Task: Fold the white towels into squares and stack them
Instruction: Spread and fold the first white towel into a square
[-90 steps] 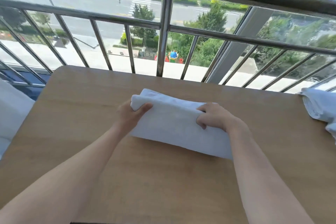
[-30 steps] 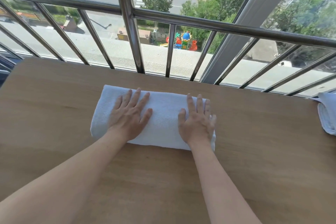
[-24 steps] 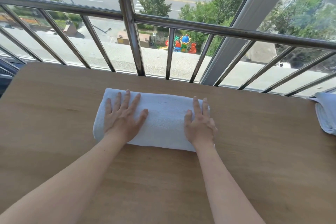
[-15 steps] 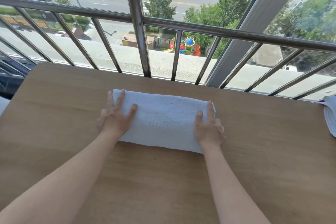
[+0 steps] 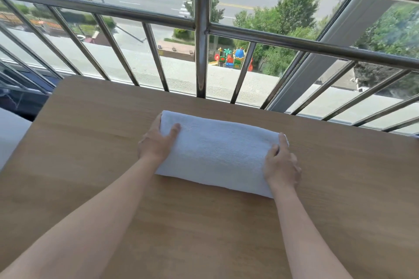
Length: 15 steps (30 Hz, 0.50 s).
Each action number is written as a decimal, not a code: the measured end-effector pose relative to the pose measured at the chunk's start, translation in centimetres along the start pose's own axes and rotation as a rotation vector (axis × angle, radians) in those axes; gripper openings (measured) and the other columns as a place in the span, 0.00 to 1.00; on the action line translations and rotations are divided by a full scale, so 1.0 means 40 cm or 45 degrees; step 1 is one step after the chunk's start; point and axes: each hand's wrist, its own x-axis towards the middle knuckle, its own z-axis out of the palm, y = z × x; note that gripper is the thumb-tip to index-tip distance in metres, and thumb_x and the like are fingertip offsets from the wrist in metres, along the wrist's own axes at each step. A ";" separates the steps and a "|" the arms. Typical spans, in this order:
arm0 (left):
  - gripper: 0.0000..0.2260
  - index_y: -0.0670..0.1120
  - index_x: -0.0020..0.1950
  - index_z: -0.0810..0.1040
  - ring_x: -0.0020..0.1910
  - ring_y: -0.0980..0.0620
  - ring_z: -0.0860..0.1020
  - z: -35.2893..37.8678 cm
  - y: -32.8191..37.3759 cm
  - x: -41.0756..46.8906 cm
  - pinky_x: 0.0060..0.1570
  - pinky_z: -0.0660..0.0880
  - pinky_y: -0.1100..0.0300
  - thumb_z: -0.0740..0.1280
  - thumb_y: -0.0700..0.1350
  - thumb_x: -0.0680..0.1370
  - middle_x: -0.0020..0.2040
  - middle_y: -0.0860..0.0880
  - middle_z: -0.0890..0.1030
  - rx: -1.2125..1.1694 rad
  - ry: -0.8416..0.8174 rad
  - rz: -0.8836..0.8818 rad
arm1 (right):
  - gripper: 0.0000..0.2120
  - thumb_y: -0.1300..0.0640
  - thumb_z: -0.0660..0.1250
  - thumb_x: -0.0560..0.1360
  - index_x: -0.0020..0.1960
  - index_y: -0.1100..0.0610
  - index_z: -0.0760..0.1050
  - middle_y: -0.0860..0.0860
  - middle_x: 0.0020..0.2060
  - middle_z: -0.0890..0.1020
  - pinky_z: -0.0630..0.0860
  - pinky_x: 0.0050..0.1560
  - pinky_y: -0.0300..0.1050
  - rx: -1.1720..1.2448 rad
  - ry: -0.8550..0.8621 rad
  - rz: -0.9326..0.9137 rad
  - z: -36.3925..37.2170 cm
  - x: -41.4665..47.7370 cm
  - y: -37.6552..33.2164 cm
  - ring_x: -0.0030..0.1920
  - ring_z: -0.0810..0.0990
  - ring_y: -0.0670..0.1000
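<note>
Folded white towel (image 5: 220, 154) lies flat as long rectangle on wooden counter (image 5: 90, 147), nearer to far edge, long side running left to right. Both forearms reach forward from near edge, slightly converging. Left hand (image 5: 156, 142) is at towel's left end: thumb lies on top of cloth, other fingers nearly straight along end edge, not curled round it. Right hand (image 5: 281, 165) is at right end: thumb and forefinger rest on top, remaining fingers lie relaxed beside edge. Metal railing (image 5: 201, 29) stands behind counter.
</note>
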 end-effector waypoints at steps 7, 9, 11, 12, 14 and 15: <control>0.33 0.61 0.79 0.60 0.67 0.41 0.74 -0.135 -0.105 0.076 0.62 0.69 0.49 0.62 0.69 0.76 0.67 0.50 0.78 0.022 0.052 0.062 | 0.24 0.52 0.50 0.85 0.80 0.45 0.57 0.63 0.61 0.77 0.69 0.60 0.55 -0.029 0.046 -0.059 0.103 -0.108 -0.139 0.57 0.76 0.65; 0.31 0.61 0.78 0.63 0.65 0.41 0.76 -0.195 -0.158 0.108 0.59 0.71 0.49 0.62 0.69 0.76 0.64 0.51 0.80 0.030 0.096 0.086 | 0.24 0.53 0.50 0.85 0.81 0.45 0.57 0.63 0.62 0.77 0.70 0.59 0.54 -0.021 0.056 -0.075 0.149 -0.152 -0.196 0.57 0.77 0.65; 0.28 0.60 0.73 0.69 0.61 0.40 0.77 -0.257 -0.212 0.153 0.57 0.72 0.49 0.62 0.69 0.76 0.58 0.51 0.82 0.041 0.127 0.122 | 0.24 0.54 0.51 0.85 0.81 0.46 0.57 0.62 0.61 0.77 0.70 0.56 0.53 -0.023 0.075 -0.087 0.202 -0.196 -0.256 0.56 0.77 0.64; 0.27 0.59 0.71 0.72 0.59 0.40 0.78 -0.284 -0.235 0.178 0.55 0.73 0.49 0.62 0.69 0.75 0.56 0.51 0.83 0.039 0.145 0.142 | 0.24 0.54 0.51 0.85 0.81 0.46 0.57 0.61 0.61 0.77 0.69 0.55 0.52 -0.027 0.088 -0.100 0.227 -0.212 -0.285 0.56 0.77 0.64; 0.26 0.58 0.68 0.74 0.56 0.41 0.79 -0.345 -0.284 0.242 0.53 0.74 0.49 0.63 0.70 0.75 0.53 0.51 0.83 0.035 0.178 0.170 | 0.24 0.54 0.51 0.85 0.80 0.46 0.58 0.61 0.61 0.77 0.68 0.52 0.51 -0.021 0.114 -0.114 0.287 -0.237 -0.358 0.55 0.78 0.63; 0.26 0.57 0.68 0.75 0.56 0.41 0.79 -0.372 -0.308 0.274 0.53 0.74 0.50 0.63 0.69 0.75 0.54 0.51 0.83 0.028 0.205 0.183 | 0.24 0.55 0.52 0.84 0.80 0.45 0.58 0.61 0.61 0.77 0.69 0.53 0.52 -0.010 0.124 -0.123 0.315 -0.244 -0.396 0.55 0.78 0.63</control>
